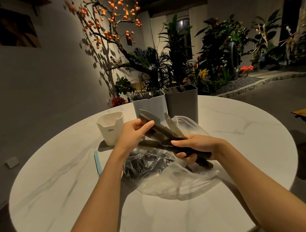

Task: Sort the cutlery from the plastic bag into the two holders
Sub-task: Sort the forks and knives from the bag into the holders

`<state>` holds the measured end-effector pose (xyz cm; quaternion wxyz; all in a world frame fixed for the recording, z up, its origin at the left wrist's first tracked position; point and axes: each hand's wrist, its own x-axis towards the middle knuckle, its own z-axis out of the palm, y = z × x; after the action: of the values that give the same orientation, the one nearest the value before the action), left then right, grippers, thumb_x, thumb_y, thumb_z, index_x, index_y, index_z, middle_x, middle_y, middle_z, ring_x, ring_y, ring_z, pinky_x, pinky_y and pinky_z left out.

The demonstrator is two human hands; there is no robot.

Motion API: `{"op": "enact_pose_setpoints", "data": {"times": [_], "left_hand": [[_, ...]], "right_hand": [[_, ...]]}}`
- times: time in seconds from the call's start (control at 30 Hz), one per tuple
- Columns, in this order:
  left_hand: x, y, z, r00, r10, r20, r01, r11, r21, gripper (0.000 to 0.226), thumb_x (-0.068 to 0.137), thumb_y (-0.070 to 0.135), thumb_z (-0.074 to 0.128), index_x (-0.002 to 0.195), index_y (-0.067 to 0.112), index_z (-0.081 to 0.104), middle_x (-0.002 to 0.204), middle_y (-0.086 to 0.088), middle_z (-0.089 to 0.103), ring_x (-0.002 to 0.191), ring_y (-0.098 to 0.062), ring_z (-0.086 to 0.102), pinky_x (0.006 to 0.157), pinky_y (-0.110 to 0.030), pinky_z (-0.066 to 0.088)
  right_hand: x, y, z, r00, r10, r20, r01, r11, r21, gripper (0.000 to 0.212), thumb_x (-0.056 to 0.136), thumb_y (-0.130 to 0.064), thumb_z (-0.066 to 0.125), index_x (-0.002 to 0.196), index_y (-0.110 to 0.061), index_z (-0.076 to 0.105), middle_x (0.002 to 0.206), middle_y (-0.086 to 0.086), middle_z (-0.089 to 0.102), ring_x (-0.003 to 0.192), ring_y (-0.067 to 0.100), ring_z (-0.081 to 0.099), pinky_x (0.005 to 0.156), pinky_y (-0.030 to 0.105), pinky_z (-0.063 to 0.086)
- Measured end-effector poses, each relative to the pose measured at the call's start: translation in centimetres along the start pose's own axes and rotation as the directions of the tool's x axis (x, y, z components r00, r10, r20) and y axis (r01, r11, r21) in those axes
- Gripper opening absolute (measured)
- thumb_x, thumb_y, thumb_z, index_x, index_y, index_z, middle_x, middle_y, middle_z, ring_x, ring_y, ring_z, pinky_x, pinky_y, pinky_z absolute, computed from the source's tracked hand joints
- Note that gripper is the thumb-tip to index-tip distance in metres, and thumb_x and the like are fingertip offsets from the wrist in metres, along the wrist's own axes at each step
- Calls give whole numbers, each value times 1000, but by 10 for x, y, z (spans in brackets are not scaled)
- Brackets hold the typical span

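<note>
Two bare forearms are showing from the bottom edge, with no sleeve reaching into view on either one. The left hand [134, 132] and right hand [195, 147] are wearing no gloves. Nothing is sitting on either wrist or on the visible fingers. The fingernails are looking short and unpainted.

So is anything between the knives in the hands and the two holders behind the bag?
Nothing visible blocks the way. The knives, gripped by the left hand and right hand, sit above the plastic bag, with open air up to the light holder and dark holder.
</note>
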<state>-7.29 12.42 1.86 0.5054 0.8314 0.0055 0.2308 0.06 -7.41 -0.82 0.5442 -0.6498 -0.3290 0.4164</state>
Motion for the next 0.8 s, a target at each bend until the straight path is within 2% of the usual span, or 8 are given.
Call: {"op": "enact_pose_setpoints", "data": {"times": [0.2,0.37,0.47,0.57,0.8], "left_hand": [[0,0,3,998,-5,-69,0,997,-79,7,90,23,64,87,19,69,78,10,70,70,11,63,65,-8,39],[2,-5,2,985,-72,-160,43,983,-180,12,90,24,65,92,13,70,79,3,70,78,-1,63,72,-21,42],[5,-10,-2,969,-114,-217,55,964,-259,17,90,21,65,100,8,69,83,0,70,79,-3,65,71,-23,44],[7,-14,-3,964,-148,-221,80,954,-289,13,90,21,65,99,12,69,86,0,71,84,-6,65,73,-27,45],[13,-25,-9,907,-228,-354,66,907,-415,17,92,22,63,107,14,66,98,-3,71,93,-12,67,68,-21,45]], "right_hand": [[2,1,-1,1000,-27,0,27,1000,-3,14,102,-25,42,108,-13,48,67,2,50,50,7,41,47,13,40],[2,4,-7,1000,-16,7,16,999,35,23,102,-23,43,119,-8,44,67,2,51,50,7,41,46,14,41],[4,6,-11,1000,-13,-5,13,999,50,33,101,-24,45,127,-5,40,69,3,50,50,8,40,46,15,40],[6,8,-14,1000,-14,-25,15,999,42,31,101,-25,46,125,-5,42,70,4,51,51,8,40,46,14,40],[6,10,-19,997,-23,-68,29,996,85,35,97,-27,51,124,-7,42,71,5,50,52,10,38,46,14,40]]}}
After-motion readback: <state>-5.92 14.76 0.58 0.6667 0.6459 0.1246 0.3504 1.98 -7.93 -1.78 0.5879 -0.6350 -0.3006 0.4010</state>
